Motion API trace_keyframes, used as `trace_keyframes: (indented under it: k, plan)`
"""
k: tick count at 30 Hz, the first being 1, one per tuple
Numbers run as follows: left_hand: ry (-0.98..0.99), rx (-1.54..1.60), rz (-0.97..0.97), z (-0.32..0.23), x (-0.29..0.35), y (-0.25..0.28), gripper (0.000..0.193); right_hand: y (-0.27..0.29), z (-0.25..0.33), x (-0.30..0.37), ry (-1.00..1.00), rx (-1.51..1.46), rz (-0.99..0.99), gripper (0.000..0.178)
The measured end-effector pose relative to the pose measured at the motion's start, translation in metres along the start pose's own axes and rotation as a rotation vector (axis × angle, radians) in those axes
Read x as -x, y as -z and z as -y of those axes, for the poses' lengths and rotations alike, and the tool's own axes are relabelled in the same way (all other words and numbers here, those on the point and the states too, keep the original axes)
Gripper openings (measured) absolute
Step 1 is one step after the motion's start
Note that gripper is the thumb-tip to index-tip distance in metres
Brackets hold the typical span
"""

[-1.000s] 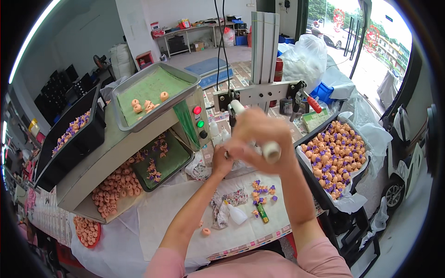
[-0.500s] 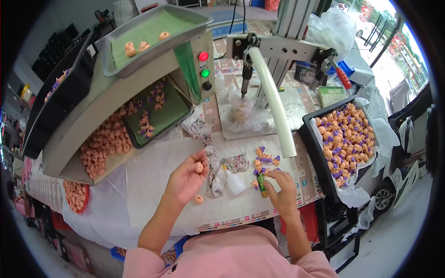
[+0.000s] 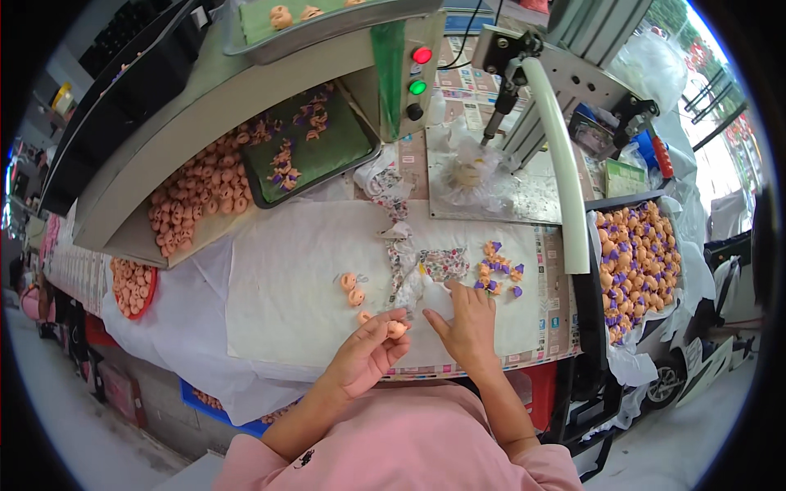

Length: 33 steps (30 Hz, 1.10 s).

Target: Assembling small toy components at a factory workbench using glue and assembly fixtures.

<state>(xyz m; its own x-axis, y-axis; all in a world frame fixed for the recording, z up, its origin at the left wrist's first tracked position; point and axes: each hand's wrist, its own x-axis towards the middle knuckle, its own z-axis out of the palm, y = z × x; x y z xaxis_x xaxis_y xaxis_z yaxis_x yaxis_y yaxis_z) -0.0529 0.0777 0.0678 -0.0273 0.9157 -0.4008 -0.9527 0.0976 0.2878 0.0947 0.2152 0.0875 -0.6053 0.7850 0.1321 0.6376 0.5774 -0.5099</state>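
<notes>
My left hand [image 3: 366, 353] pinches a small peach doll head [image 3: 396, 330] between thumb and fingertips, just above the front of the white sheet. Close by on the sheet lie a few more small peach heads [image 3: 355, 296], one partly behind my left fingers. My right hand [image 3: 468, 329] has its thumb and fingers around a white squeeze bottle [image 3: 437, 299] with a yellow tip, which rests against a flowered cloth [image 3: 444, 261]. Past my right fingers, several small peach-and-purple pieces [image 3: 497, 263] lie scattered.
A bench press [image 3: 495, 114] with a pale hose stands behind. At left, a boxy housing with lit buttons [image 3: 418, 86] holds a green-lined tray [image 3: 327, 159] and a heap of peach heads [image 3: 184, 213]. A red bowl [image 3: 150, 304] sits left; a full black tray [image 3: 588, 303] stands right.
My left hand has come down toward me with a doll head. My right hand has moved left onto the bottle. More peach heads show on the sheet, and the whole view has shifted.
</notes>
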Motion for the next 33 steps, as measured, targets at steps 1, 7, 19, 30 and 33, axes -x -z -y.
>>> trace_keyframes:
  k: [1, 7, 19, 30, 33]
  plan:
    - [-0.007, 0.007, -0.006, -0.003, 0.0, -0.002, 0.037, -0.002, 0.002, -0.002, -0.039, 0.035, 0.03, 0.032]
    - [0.046, -0.063, -0.049, -0.014, 0.005, 0.014, 0.035, -0.005, 0.003, 0.005, -0.181, -0.256, 0.02, 0.031]
    - [0.08, -0.123, -0.001, -0.01, 0.002, 0.036, 0.025, -0.026, 0.006, 0.009, -0.006, 0.064, -0.07, 0.042]
    - [0.067, -0.045, 0.016, -0.01, -0.006, 0.039, 0.025, 0.01, 0.018, 0.029, 0.022, -0.417, -0.069, 0.04]
    - [0.08, -0.039, -0.001, -0.009, -0.01, 0.038, 0.025, 0.012, 0.021, 0.037, -0.114, -0.639, -0.085, 0.041]
